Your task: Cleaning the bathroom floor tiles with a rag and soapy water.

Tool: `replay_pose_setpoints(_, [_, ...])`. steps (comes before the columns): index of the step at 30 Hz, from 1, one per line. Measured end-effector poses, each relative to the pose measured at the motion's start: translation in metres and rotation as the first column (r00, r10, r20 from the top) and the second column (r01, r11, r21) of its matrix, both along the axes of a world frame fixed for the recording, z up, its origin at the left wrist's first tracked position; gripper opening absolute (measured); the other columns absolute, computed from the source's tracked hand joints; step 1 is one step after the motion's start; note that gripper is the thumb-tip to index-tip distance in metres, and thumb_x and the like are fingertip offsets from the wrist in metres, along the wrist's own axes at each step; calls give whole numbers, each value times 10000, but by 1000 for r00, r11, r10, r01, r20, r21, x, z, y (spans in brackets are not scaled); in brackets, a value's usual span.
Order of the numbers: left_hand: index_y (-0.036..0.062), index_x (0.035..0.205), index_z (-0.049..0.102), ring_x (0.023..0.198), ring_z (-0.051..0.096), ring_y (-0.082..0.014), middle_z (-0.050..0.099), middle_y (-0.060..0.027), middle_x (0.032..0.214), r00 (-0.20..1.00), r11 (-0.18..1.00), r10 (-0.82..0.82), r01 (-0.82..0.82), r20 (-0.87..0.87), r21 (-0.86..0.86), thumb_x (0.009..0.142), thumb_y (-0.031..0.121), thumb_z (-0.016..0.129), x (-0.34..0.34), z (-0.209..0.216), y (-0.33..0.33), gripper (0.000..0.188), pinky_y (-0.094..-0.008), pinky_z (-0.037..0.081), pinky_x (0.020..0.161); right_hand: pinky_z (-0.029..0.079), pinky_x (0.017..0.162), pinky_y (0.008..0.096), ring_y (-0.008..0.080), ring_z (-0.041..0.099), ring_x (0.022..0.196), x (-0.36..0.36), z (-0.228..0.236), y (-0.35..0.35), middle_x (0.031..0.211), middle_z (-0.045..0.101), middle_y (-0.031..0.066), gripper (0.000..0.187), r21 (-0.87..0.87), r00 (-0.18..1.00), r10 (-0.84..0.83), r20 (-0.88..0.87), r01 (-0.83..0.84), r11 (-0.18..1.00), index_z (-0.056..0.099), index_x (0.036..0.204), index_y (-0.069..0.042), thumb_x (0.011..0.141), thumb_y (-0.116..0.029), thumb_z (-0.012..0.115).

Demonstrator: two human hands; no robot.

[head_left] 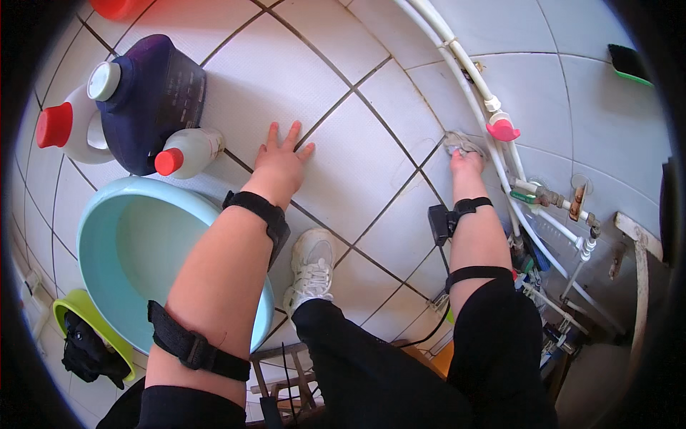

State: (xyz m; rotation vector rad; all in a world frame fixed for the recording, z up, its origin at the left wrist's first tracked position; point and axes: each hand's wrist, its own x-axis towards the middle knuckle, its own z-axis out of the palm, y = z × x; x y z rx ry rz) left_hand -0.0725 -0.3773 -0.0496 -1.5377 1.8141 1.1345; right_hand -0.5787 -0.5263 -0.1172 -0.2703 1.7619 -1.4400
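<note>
My left hand (282, 161) rests on the white tiled floor (343, 136) with its fingers spread, and nothing is in it. Just left of it stands a small clear bottle (194, 151) with a red cap. At the foot of the wall on the right, my right hand (466, 161) is closed on a greyish-white cloth (464, 141). That cloth is bunched in the corner where floor and wall meet, beside white pipes. Part of the fingers is hidden by the cloth.
Left of my left arm is a light blue basin (107, 250). Behind it stand a dark blue jug (157, 100) and a white bottle (82, 129) with a red cap. A green tub (114, 336) holds black cloth. White pipes (464, 79) with a pink valve handle (502, 130) run along the wall.
</note>
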Motion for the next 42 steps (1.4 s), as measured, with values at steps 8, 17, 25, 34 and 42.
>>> replay_pose_setpoints(8, [416, 1730, 316, 1697, 19, -448, -39, -3, 1868, 1000, 999, 9, -10, -8, -44, 1004, -7, 473, 0, -12, 3, 855, -567, 271, 1327, 487, 1188, 383, 327, 634, 1397, 175, -50, -98, 1514, 659, 201, 681, 759, 2, 831, -557, -406, 510, 629, 1487, -15, 1037, -525, 655])
replay_pose_setpoints(17, [375, 1729, 332, 1677, 66, -505, 1, -68, 1865, 1000, 998, -27, 28, 2, -60, 957, 0, 550, 12, -9, 8, 885, -554, 323, 1314, 400, 1268, 513, 362, 589, 1431, 11, -16, -9, 1521, 625, 224, 485, 4, 993, 36, 110, -37, 999, 578, 1512, 18, 1133, -233, 407])
replay_pose_setpoints(25, [431, 1725, 324, 1692, 10, -469, -42, -35, 1868, 1000, 1000, -5, 6, 15, -14, 1011, 27, 464, 0, -14, 3, 832, -571, 272, 1325, 478, 1209, 475, 337, 561, 1448, 224, 0, -80, 1561, 586, 196, 460, -70, 979, 165, 121, -157, 985, 587, 1488, 16, 1105, -222, 497])
replay_pose_setpoints(34, [436, 1713, 353, 1700, 24, -434, -34, -13, 1868, 1000, 999, 15, -15, -26, -30, 988, -5, 500, 2, -16, 6, 861, -553, 302, 1317, 585, 1076, 465, 317, 611, 1358, -17, 9, 33, 1592, 545, 193, 490, -25, 989, -93, -118, 91, 996, 591, 1472, 15, 1080, -274, 645])
replay_pose_setpoints(42, [432, 1736, 288, 1691, 8, -468, -63, -23, 1866, 997, 997, -46, 49, 54, -55, 985, -3, 485, -8, -22, 6, 890, -566, 301, 1318, 620, 855, 456, 261, 713, 1114, -49, 2, 27, 1330, 719, 79, 320, -51, 920, -217, -327, 212, 976, 682, 1344, -65, 1031, -59, 618])
